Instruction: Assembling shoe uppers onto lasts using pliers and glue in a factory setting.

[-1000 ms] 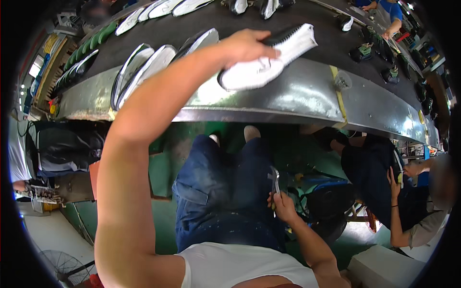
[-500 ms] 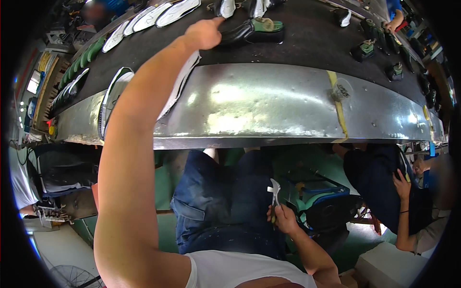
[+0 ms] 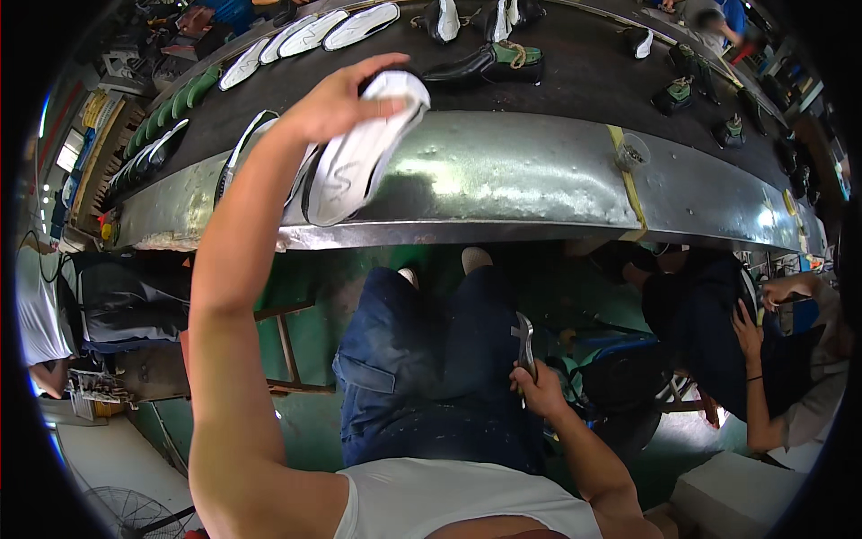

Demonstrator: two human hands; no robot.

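The left hand [image 3: 334, 106] grasps a white-bottomed shoe [image 3: 352, 172] over the desk [image 3: 503, 162], seemingly handling it; shifting it calls for a steady grip; its far side is hidden; whether it touches metal, I can't tell; rightward, the right hand [image 3: 541, 393] clasps pliers [image 3: 526, 338], handles mostly covered.

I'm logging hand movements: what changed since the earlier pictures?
The left hand apparently let go of the black-and-green shoe, now on the dark surface, and moved left to grip a white-soled shoe. The right hand still holds the metal tool.
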